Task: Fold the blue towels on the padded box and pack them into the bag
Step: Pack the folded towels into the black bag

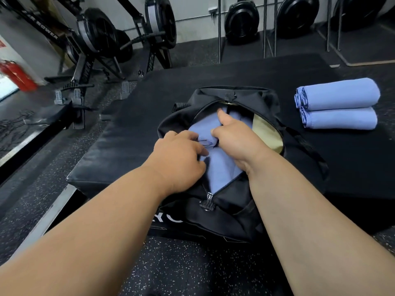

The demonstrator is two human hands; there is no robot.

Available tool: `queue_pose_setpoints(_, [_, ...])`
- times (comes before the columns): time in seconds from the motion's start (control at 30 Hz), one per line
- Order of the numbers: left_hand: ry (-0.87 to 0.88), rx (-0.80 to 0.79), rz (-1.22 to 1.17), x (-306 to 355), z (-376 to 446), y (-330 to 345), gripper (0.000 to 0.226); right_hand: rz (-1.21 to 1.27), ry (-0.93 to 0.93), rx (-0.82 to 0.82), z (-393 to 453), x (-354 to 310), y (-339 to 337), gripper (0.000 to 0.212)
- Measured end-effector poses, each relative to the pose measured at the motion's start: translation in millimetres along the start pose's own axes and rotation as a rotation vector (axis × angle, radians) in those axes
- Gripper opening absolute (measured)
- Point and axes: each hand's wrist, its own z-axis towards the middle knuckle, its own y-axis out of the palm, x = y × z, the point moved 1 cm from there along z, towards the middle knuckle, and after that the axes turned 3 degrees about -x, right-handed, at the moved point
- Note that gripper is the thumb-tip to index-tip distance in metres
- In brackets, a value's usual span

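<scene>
Rowing machines line the gym wall behind the padded box, where the unzipped bag sits at the near edge, blue towel inside. Both hands reach in, left hand and right hand curled on the towel. Two folded towels lie stacked near the box's right edge.

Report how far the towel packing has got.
Done: two folded towels lie stacked on the padded box, right of the bag, ready to pack. In hand: the left hand and right hand both grip a blue towel inside the open bag, pushing it in. Left: settle that towel, then pack the stacked two. No unfolded towels are in view.
</scene>
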Motion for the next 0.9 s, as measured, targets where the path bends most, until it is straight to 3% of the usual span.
queue_pose_setpoints(0.23, [-0.09, -0.075, 0.156, 7, 14, 0, 0.045, 0.107, -0.042, 0.012, -20, 1, -13, 0.074])
queue_pose_setpoints(0.37, [-0.114, -0.062, 0.198, 13, 8, -2, 0.045, 0.178, -0.115, -0.026, -46, -5, -24, 0.057])
queue_pose_setpoints(0.53, [-0.104, 0.048, 0.027, 32, -5, -20, 0.048, 0.409, -0.209, 0.017, -82, -14, -61, 0.043])
queue_pose_setpoints(0.7, [-0.035, 0.221, -0.204, 89, -2, -61, 0.037, 0.585, -0.333, 0.318, -106, -4, -116, 0.036])
queue_pose_setpoints(0.8, [0.063, 0.311, -0.27, 137, 5, -84, 0.03, 0.599, -0.268, 0.531, -111, 18, -152, 0.033])
queue_pose_setpoints(0.9, [0.134, 0.276, -0.352, 184, 24, -90, 0.02, 0.598, -0.181, 0.643, -112, 42, -178, 0.027])
